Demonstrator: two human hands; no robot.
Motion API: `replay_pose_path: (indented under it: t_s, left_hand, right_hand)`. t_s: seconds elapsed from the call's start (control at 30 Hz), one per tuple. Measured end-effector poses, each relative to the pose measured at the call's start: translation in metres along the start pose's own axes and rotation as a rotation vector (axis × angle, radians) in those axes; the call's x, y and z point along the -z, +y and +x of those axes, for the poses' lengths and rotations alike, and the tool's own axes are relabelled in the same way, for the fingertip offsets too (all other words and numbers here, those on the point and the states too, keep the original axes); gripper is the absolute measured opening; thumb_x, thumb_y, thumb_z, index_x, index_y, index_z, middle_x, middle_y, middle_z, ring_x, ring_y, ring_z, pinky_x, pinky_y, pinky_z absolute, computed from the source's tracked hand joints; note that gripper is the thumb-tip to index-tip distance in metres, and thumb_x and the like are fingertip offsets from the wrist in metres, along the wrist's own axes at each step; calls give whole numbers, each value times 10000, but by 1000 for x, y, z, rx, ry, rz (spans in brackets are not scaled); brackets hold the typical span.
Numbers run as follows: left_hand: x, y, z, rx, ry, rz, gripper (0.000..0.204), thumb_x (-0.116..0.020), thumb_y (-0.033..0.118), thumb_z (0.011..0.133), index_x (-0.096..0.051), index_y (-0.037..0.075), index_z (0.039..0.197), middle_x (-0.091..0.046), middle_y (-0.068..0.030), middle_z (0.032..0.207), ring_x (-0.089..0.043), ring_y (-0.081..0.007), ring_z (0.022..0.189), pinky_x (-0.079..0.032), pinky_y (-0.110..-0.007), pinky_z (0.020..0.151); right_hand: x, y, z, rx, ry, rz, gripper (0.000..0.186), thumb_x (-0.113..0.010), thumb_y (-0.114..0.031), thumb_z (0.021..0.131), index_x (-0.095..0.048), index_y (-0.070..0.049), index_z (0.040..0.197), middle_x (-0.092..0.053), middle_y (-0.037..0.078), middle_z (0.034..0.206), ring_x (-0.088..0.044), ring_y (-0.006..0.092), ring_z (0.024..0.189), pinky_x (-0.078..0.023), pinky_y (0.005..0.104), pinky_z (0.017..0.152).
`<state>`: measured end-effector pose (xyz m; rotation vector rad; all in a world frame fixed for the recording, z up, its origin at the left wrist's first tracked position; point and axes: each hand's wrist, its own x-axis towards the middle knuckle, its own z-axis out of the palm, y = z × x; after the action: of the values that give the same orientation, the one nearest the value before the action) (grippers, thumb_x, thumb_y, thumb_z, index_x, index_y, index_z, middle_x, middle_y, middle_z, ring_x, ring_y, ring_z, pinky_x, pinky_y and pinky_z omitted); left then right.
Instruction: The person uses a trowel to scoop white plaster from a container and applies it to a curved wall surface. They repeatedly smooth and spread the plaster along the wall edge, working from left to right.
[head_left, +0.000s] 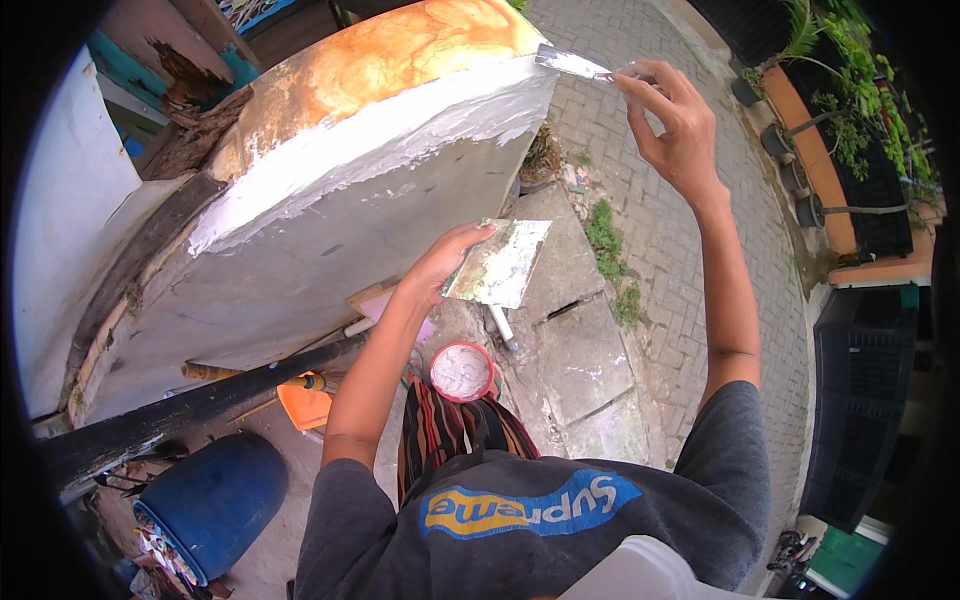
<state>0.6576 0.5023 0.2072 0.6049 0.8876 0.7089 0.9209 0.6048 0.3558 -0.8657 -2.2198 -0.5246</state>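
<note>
My right hand (675, 125) is raised with its fingers pinched round the handle of a putty knife (572, 62). The knife's blade, smeared with white, is at the far right end of a low curved wall (400, 190). Along the wall's upper face runs a rough-edged band of white paste (390, 118), below a rounded top (390, 50) stained orange. In front of the wall, my left hand (447, 260) grips a flat square plate (505, 265) by its left side. White paste coats much of the plate. Beneath it stands a reddish tub (490, 378) of white paste, close to my legs.
A blue barrel (225, 500) full of litter lies at the lower left, near a black pole (200, 410) and an orange dustpan-like piece (305, 405). Concrete slabs (590, 360) border the paved lane (740, 330) on the right. Potted plants (780, 145) line its far side.
</note>
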Motion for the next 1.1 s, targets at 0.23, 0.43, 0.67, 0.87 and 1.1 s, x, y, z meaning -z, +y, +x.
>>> replay_pose_path:
  t_s: [0.23,0.43,0.67,0.87,1.1]
  left_hand:
    - [-4,-9,13,9,0,6,334,-568,284,946,-586,-4,1115,-661,-64,982,-660,-109,807,-547,-263,685]
    - [-11,-8,17,-2,13,16,348,-571,289,944,-588,-9,1122,-666,-71,978,-663,-113,803,-550,-269,680]
    - [-4,-10,13,-12,9,-47,331,-572,261,950,-580,-17,1130,-677,-88,968,-682,-130,763,-570,-279,654]
    - [-8,-10,3,18,6,-113,308,-583,234,944,-578,-15,1125,-682,-102,972,-694,-146,759,-588,-292,654]
    - [-1,-9,5,6,21,-106,305,-585,225,941,-574,-15,1129,-679,-100,970,-695,-152,763,-588,-290,654]
  right_hand:
    - [8,-7,5,157,-14,-167,361,-658,24,768,-696,-148,1084,-642,58,1018,-630,216,811,-511,321,690]
    - [9,-6,8,-242,87,354,364,-651,39,777,-690,-117,1104,-647,52,1040,-636,203,811,-525,320,696]
    - [5,-6,-11,-27,115,-74,330,-653,-6,754,-727,-199,1011,-651,2,989,-616,160,790,-492,311,665]
    - [-3,-14,-8,-6,72,-199,357,-667,10,755,-733,-206,1031,-651,9,1037,-628,185,828,-509,310,691]
    - [-16,-14,14,-115,161,32,357,-671,23,746,-733,-181,1032,-658,28,1017,-633,189,836,-514,317,715]
